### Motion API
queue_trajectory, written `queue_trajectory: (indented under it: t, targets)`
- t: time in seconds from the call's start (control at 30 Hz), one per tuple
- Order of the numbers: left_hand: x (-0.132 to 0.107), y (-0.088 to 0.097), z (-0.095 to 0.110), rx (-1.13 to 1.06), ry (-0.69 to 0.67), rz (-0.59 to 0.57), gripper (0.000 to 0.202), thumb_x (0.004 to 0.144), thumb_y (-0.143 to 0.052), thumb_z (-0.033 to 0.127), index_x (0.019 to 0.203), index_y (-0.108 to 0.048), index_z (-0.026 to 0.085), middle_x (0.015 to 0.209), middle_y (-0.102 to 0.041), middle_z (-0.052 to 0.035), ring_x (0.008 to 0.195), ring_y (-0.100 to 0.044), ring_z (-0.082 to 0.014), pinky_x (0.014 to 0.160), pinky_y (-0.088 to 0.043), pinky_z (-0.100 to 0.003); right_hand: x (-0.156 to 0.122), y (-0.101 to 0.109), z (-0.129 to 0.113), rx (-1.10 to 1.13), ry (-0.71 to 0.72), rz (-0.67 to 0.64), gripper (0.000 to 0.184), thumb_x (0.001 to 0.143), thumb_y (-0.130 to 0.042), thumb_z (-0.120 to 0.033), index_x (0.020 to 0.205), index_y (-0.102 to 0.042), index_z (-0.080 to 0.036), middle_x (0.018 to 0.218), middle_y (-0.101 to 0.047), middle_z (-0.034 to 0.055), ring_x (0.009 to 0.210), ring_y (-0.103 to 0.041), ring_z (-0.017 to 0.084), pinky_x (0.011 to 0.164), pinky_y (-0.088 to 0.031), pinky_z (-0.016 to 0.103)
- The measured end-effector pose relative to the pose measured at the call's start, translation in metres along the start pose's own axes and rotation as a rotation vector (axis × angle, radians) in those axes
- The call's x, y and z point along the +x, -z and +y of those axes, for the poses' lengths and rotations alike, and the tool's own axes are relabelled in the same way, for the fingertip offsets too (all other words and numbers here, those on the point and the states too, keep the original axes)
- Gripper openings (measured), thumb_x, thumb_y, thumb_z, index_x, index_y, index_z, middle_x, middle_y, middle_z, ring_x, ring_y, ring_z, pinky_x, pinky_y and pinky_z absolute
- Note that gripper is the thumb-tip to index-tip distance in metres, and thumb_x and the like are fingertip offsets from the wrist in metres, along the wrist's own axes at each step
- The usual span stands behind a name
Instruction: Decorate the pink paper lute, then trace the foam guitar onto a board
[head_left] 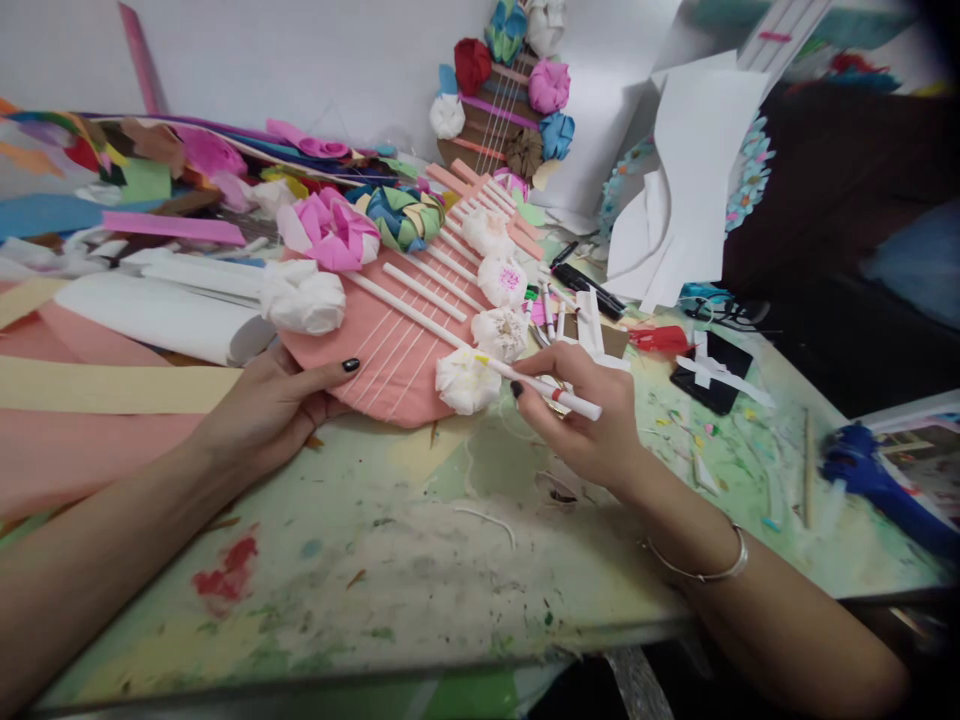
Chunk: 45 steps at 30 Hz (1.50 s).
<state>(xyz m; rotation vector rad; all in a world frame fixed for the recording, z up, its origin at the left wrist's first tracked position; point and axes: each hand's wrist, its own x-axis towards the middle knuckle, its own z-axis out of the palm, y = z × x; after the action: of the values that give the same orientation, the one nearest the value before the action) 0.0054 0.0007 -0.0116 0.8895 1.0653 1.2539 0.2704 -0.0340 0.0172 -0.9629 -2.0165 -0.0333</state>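
My left hand (289, 400) grips the lower left edge of a pink paper guitar (397, 370), thumb on top. White strips and thin white string lines cross its body. Paper flowers sit along its edges: a pink one (330, 230), a blue-green one (409, 215) and several white ones. My right hand (577, 400) pinches a white marker (551, 390) with a red band. The marker's tip meets the lowest white flower (469, 380), which bears a yellow mark. Pink dots colour another white flower (502, 280) further up.
A second decorated guitar (499, 110) leans on the wall behind. Coloured paper scraps (195, 150) and a white paper roll (165, 315) lie left. To the right are black markers (589, 290), a black phone-like object (712, 372) and a blue glue gun (885, 480).
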Motion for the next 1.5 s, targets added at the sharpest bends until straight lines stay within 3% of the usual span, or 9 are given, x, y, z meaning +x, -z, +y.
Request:
queue_trajectory:
  t: [0.2,0.37,0.5,0.67,0.83,1.33,1.5]
  targets:
    - [0.0015,0.0022,-0.0016,0.006,-0.015,-0.014,0.047,0.069,-0.074,0.011,0.114,-0.064,0.016,0.131,-0.059,-0.0118,0.114,-0.059,-0.0296,0.088,-0.055,-0.038,0.0003,0.0018,-0.0013,-0.017,-0.024,0.083,0.005,0.078,-0.055,-0.014,0.079,-0.058,-0.017,0.065,-0.061,-0.0017,0.054,-0.049,0.008,0.055,-0.041,0.025]
    - [0.001,0.0027,-0.0025,0.009,-0.02,-0.012,0.046,0.069,-0.074,0.012,0.113,-0.065,0.017,0.13,-0.06,-0.0109,0.114,-0.059,-0.0287,0.089,-0.055,-0.038,0.0001,0.0013,-0.0006,-0.02,-0.006,0.054,0.005,0.076,-0.056,-0.012,0.075,-0.057,-0.017,0.061,-0.059,-0.0035,0.05,-0.045,0.007,0.057,-0.041,0.025]
    - [-0.0008,0.0003,-0.0001,0.0,0.006,0.007,0.044,0.068,-0.075,0.011,0.11,-0.066,0.016,0.129,-0.061,-0.0112,0.113,-0.06,-0.0285,0.088,-0.055,-0.037,0.0001,0.0016,0.0,-0.004,-0.032,0.114,0.006,0.075,-0.055,-0.012,0.073,-0.056,-0.017,0.06,-0.058,-0.0036,0.051,-0.046,0.007,0.055,-0.04,0.025]
    - [-0.0015,-0.0001,0.0014,0.006,0.014,0.012,0.043,0.067,-0.075,0.011,0.109,-0.067,0.017,0.129,-0.061,-0.0102,0.113,-0.06,-0.0279,0.086,-0.057,-0.033,-0.0005,0.0029,0.0002,0.001,-0.027,0.068,0.006,0.076,-0.054,-0.014,0.072,-0.055,-0.019,0.06,-0.058,-0.0036,0.051,-0.047,0.008,0.055,-0.04,0.026]
    - [-0.0009,-0.0001,0.0008,0.006,0.026,0.019,0.044,0.067,-0.076,0.011,0.11,-0.066,0.017,0.129,-0.061,-0.0102,0.113,-0.06,-0.0279,0.085,-0.058,-0.034,0.0001,0.0067,-0.0019,0.042,-0.063,0.136,0.008,0.073,-0.052,-0.012,0.07,-0.055,-0.019,0.06,-0.058,-0.0024,0.051,-0.048,0.009,0.054,-0.039,0.027]
    - [0.0007,0.0032,0.0005,0.006,0.018,-0.001,0.046,0.067,-0.076,0.011,0.111,-0.066,0.018,0.129,-0.061,-0.0103,0.112,-0.061,-0.0276,0.087,-0.057,-0.035,0.0002,0.005,-0.0021,0.054,-0.012,0.069,0.011,0.069,-0.049,-0.01,0.065,-0.052,-0.019,0.058,-0.056,-0.0036,0.052,-0.047,0.009,0.055,-0.038,0.027]
    - [0.0015,0.0055,-0.0004,0.011,0.026,-0.009,0.043,0.069,-0.075,0.013,0.11,-0.066,0.018,0.125,-0.064,-0.0106,0.107,-0.064,-0.0263,0.086,-0.057,-0.035,-0.0003,0.0046,-0.0026,0.091,-0.011,0.1,0.011,0.069,-0.048,-0.01,0.064,-0.051,-0.019,0.057,-0.053,-0.0036,0.051,-0.045,0.009,0.056,-0.039,0.027]
